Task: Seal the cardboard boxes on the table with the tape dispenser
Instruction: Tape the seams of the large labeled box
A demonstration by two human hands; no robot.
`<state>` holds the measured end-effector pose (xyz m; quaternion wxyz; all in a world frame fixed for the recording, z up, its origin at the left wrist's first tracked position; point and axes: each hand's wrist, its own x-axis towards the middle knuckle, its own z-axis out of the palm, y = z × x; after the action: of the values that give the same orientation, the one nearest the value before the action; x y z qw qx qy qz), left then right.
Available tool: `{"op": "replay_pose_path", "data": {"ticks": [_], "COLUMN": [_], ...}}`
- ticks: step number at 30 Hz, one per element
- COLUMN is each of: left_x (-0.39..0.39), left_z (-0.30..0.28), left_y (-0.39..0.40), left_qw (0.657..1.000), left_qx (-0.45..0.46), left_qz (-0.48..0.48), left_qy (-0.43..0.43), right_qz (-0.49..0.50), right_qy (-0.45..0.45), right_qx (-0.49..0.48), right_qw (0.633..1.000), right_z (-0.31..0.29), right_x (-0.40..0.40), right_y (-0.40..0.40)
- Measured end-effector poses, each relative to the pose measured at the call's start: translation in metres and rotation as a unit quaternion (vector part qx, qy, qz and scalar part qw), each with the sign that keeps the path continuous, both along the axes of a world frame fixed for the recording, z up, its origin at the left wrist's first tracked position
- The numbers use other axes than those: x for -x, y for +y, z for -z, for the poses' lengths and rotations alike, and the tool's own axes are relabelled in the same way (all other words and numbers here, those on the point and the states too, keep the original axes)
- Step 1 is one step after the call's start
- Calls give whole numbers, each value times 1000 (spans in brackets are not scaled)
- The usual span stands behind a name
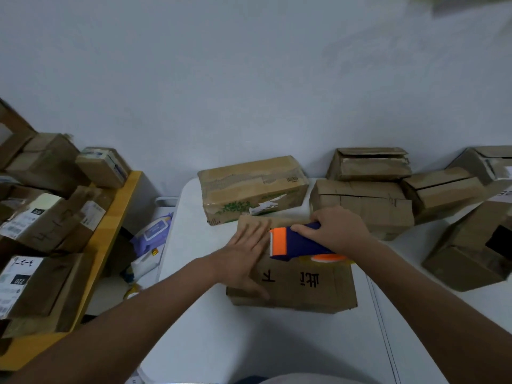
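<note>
1. Head view: the cardboard box [302,284] being sealed sat near centre on the white table [221,342], handwritten characters on its near flap.
2. Left hand [246,253] lay flat on the box top, left side, fingers straight and spread, pressing the flaps down.
3. Right hand [336,231] was wrapped around the blue-and-orange tape dispenser [296,243], which rested on the box top with its orange head pointing left.
4. Judgement: keep the left palm pressing beside the seam, dispenser head flat on the cardboard, pull straight along the seam so the tape doesn't wrinkle.
5. Other boxes [255,187] waited at the far and right side of the table; their seams looked open or torn.
</note>
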<state>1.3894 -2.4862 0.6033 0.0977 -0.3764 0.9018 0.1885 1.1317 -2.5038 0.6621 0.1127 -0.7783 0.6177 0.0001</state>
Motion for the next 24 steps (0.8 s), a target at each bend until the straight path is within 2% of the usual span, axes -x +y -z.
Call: {"op": "replay_pose_path", "data": {"ticks": [3,11,16,24], "left_x": [6,-1,-2,-3], "left_z": [10,13,18,21], "left_y": [-2,-5,-5,-9], "left_qw": [999,1000,999,999], "left_qx": [9,-12,-10,-3], "left_qz": [-5,-25,-29,-16], "left_qy": [-32,-5,-8,-39], "right_qz": [-2,-25,-29,1], "right_qy": [6,-33,-72,-50], "right_qx": [-15,-136,-151,-125], "right_qw": [1000,990,985,991], "right_z": [-2,-15,-14,-16], "right_x": [-4,3,7,44], "right_y": [-3,-18,-15,-7]}}
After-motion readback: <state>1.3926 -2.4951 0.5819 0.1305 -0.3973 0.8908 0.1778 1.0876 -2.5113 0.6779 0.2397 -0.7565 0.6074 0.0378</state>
